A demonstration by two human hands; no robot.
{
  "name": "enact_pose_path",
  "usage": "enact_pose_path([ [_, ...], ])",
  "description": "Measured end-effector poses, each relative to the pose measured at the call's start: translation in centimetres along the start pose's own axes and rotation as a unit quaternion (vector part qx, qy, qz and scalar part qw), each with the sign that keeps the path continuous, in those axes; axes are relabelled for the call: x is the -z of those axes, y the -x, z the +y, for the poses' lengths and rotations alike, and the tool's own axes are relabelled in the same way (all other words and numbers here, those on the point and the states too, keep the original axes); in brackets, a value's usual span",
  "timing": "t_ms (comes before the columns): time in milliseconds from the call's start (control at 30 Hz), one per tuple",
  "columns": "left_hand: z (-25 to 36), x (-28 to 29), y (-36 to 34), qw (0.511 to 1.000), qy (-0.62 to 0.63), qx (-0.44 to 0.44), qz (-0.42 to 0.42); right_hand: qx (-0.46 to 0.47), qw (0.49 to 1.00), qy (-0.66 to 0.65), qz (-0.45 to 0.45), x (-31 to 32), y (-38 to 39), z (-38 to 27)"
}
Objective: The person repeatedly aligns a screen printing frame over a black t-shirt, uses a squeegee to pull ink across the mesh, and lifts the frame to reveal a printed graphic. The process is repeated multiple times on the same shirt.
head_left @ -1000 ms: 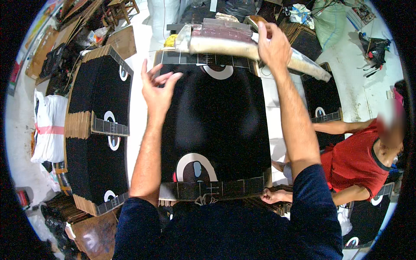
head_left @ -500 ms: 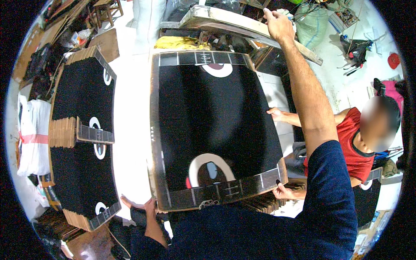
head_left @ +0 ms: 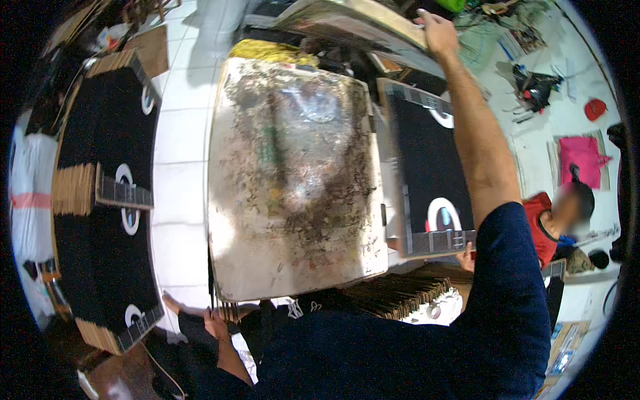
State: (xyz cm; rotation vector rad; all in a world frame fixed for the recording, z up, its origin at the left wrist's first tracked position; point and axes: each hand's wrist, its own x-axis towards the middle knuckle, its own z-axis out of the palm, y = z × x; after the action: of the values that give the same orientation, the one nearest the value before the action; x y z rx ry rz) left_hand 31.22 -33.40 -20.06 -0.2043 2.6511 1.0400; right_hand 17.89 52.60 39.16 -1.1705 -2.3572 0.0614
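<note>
A stained, pale flat board [head_left: 293,193] fills the middle, bare of the black panel. My right hand [head_left: 438,32] grips the wooden bar of a large frame [head_left: 389,21] raised along the board's far side. My left hand [head_left: 217,323] is low at the board's near left corner, fingers curled on something I cannot make out. To the right, behind my forearm, a black panel [head_left: 427,160] with white arched shapes and grey marked strips is held by a co-worker's hand [head_left: 465,257] at its near end.
Stacked black panels on cardboard [head_left: 100,253] lie at left beside a white sack [head_left: 32,193]. A yellow cloth [head_left: 270,53] lies beyond the board. A co-worker [head_left: 540,233] in red is at right. Stacked boards [head_left: 400,300] sit under the board's near edge; clutter [head_left: 537,90] covers the right floor.
The black panel has moved off the board to the right with the co-worker. My right hand has lifted the frame upward and away; my left hand has dropped to the near left corner.
</note>
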Motion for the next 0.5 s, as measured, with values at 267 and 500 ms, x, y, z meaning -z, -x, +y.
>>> enact_pose_path([
  [267,2.4,2.6,-0.8,0.992,-0.120,0.024,0.013,-0.021,0.999,-0.030,-0.016,-0.7,-3.0,1.9],
  [500,20.2,6.4,-5.8,0.950,-0.013,-0.256,0.177,-0.016,1.000,-0.001,-0.020,0.2,-2.5,0.3],
])
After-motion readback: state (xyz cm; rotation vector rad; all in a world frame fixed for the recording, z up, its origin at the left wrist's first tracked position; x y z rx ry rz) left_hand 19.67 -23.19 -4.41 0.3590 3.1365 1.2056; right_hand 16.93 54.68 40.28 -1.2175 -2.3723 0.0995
